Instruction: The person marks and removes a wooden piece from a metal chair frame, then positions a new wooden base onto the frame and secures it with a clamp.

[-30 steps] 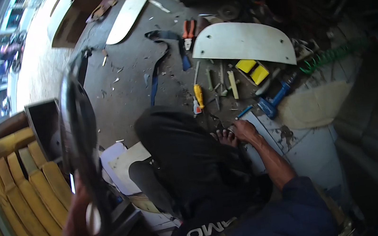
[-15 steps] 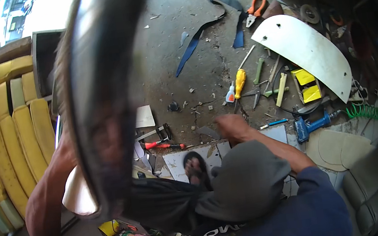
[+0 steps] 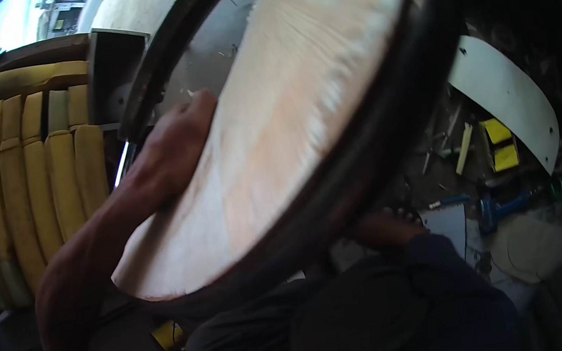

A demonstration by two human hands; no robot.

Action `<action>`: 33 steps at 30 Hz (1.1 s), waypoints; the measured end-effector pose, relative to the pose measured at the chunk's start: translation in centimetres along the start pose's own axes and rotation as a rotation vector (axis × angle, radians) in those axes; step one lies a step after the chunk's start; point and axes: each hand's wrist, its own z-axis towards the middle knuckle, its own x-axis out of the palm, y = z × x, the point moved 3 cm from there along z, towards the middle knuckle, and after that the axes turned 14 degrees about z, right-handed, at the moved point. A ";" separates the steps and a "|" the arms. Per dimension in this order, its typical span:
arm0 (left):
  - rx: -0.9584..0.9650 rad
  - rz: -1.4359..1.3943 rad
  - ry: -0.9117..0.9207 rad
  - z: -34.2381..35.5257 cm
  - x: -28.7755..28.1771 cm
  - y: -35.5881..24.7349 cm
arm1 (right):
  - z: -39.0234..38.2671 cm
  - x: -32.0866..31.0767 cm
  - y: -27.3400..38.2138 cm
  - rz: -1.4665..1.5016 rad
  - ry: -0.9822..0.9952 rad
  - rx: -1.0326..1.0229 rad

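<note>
A large curved panel (image 3: 274, 126) fills the middle of the view, tilted up on its side. Its broad face is pale and wood-like, and a thick dark rim (image 3: 343, 213) runs round the edge. My left hand (image 3: 180, 135) is closed at the panel's left side, its fingers partly hidden. Beside that hand a dark curved bar (image 3: 162, 53) slants upward; whether it joins the panel I cannot tell. Of my right arm, a forearm (image 3: 388, 231) shows below the rim, and the hand itself is hidden behind the panel.
Yellow foam-like strips (image 3: 20, 188) stand stacked at the left. On the floor at the right lie a white curved board (image 3: 508, 96), a yellow box (image 3: 502, 146), a blue power tool (image 3: 502, 209) and a blue pen (image 3: 449, 201). My bent knees are below the panel.
The panel has swung from nearly edge-on to show its pale face, moving right and covering the floor tools. My left hand has moved up and right. My right hand has gone behind the panel.
</note>
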 end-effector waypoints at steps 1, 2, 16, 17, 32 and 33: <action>-0.026 -0.079 0.166 0.3 -0.2 -0.7 | -1.4 -2.8 0.3 -0.058 -0.011 -0.028; 0.094 -0.067 0.136 0.3 0.3 -0.3 | -3.8 -5.0 0.8 -0.246 0.071 -0.002; 0.321 0.215 0.051 0.7 3.8 -0.9 | -11.5 -11.3 0.9 -0.168 -0.538 0.736; 0.302 0.210 0.050 0.8 3.8 -0.7 | -10.5 -11.4 0.7 -0.197 -0.522 0.751; 0.439 0.273 0.032 1.4 6.7 1.6 | -18.7 -16.4 0.0 -0.296 -0.785 0.311; 0.368 0.152 0.075 0.1 5.5 0.4 | -19.4 -17.9 1.4 -0.251 -0.653 0.396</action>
